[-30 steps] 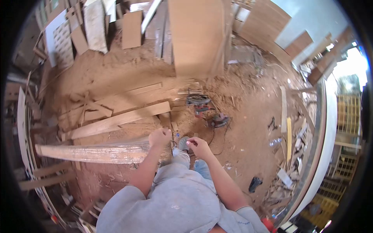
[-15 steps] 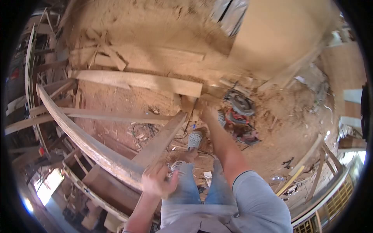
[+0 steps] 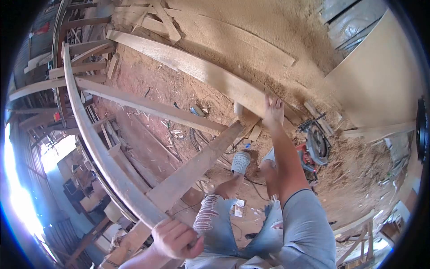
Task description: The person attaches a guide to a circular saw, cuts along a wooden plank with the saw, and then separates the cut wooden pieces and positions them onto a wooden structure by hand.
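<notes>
My right hand [image 3: 273,111] grips the near end of a long wooden plank [image 3: 192,65], with its fingers hooked over the end's edge. The plank runs away to the upper left above the sawdust-covered ground. My left hand [image 3: 176,237] is closed at the near end of a long curved wooden beam [image 3: 96,143], its fingers curled over the wood and the beam's tip hidden beneath them. A shorter board [image 3: 197,163] slants between the beam and the plank's near end.
A circular saw [image 3: 313,150] lies on the ground right of my feet. A straight timber [image 3: 152,107] crosses from the beam towards the slanting board. Cables and wood scraps lie around it. A large sheet [image 3: 380,76] is at the upper right, and loose boards [image 3: 168,22] lie farther off.
My right hand has moved from low beside the plank's end up onto it. My left hand has closed at the beam's end. The view has turned, shifting most things.
</notes>
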`<state>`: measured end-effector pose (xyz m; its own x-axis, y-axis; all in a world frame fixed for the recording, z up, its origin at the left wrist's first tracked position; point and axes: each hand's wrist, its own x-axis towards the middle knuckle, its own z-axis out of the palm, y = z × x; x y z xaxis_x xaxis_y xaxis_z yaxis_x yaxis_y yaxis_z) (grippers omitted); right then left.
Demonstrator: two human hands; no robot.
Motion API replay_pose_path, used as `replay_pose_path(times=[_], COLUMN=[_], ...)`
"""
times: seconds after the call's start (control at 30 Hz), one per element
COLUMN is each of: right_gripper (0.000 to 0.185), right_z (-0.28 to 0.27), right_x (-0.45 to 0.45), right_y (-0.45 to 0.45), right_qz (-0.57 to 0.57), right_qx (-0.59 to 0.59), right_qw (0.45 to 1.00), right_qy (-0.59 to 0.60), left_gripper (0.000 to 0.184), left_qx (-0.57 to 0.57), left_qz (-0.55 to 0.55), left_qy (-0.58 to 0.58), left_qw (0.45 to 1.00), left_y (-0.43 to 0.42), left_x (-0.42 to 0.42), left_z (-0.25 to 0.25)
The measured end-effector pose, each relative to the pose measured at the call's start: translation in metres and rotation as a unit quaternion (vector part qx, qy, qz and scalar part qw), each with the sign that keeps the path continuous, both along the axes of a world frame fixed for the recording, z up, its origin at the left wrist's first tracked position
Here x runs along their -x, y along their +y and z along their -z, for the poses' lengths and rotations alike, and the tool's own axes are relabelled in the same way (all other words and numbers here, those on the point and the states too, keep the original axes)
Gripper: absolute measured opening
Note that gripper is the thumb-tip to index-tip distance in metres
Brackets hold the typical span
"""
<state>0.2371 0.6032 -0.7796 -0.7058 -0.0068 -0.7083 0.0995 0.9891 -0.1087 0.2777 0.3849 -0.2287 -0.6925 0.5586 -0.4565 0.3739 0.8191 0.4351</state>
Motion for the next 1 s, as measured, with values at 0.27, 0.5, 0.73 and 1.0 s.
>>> replay_pose_path(times=[0.27,0.5,0.73,1.0], right_gripper=[0.137,0.101,0.087,0.079], right_z=[-0.281,-0.491,-0.678,-0.723], right_x=[0.004,-0.050,-0.133,-0.141], right_y=[0.032,0.129,0.136,0.082], right_qz=[0.013,0.225,0.581,0.530], right_qx=[0.144,0.532,0.623,0.628], right_qw=[0.987,0.777,0.466,0.533], right_qy=[-0.063,-0.250,-0.239,-0.200], left_gripper=[0.015,0.014,0.021,0.068], left_qx=[-0.073,-0.119,-0.046,-0.484], left_qz=[-0.024,-0.072,-0.067,-0.543], left_qy=[0.040,0.098,0.041,-0.232], left_qw=[0.996,0.985,0.996,0.646], left_y=[-0.011,-0.016,-0.014,-0.011], left_x=[-0.006,-0.015,-0.018,-0.045], left_z=[-0.015,-0.021,-0.044,-0.033])
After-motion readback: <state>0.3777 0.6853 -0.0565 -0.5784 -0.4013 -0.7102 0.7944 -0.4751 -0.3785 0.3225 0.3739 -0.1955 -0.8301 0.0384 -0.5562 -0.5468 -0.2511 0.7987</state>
